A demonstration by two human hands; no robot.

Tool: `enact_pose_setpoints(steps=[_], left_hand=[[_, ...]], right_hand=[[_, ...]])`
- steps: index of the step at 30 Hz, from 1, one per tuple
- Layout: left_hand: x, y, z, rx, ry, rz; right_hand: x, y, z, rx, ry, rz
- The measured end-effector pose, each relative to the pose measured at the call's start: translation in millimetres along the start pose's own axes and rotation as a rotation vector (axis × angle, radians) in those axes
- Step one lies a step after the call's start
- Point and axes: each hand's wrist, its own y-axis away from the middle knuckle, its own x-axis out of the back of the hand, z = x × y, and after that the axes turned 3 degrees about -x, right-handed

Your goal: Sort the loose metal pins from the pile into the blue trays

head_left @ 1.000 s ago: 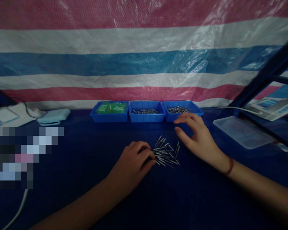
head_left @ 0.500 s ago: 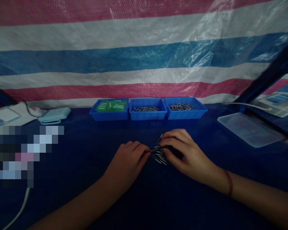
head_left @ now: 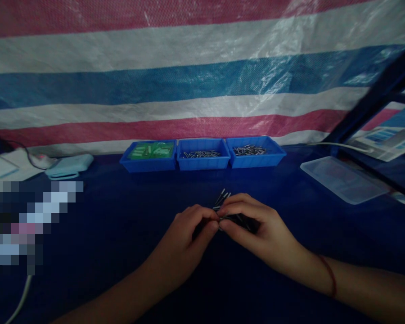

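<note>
Several thin metal pins lie in a loose pile on the dark blue table, partly hidden by my fingers. My left hand pinches at the pile's left side, thumb and forefinger together. My right hand curves over the pile from the right, its fingertips meeting those of the left. Both hands seem to grip pins between the fingertips, but the small ends are mostly covered. More dark and silver pins show under my right palm.
Behind the hands stand three blue bins: one with green packets, a middle one and a right one with pins. A clear plastic lid lies right, a light blue case left, near a white cable.
My left hand has moved right and its fingertips now meet those of my right hand. My right hand has come slightly lower over the pile. The view has shifted a little.
</note>
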Motion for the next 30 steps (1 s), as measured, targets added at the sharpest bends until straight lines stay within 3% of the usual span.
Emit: enact_pose_setpoints(steps=[6, 15, 22, 30], left_hand=[[1.4, -1.6, 1.5, 0.005, 0.069, -0.036], [0.9, -2.1, 3.2, -0.037, 0.092, -0.03], [-1.5, -1.9, 1.5, -0.044, 0.075, 0.145], [0.2, 2.8, 2.2, -0.157, 0.055, 0.288]], right_hand=[[-1.1, 1.3, -3.2, 0.0, -0.107, 0.046], [1.4, 1.5, -3.4, 0.025, -0.054, 0.048], [1.4, 0.9, -1.0, 0.091, 0.048, 0.04], [-3.9, 0.1, 3.0, 0.178, 0.106, 0.018]])
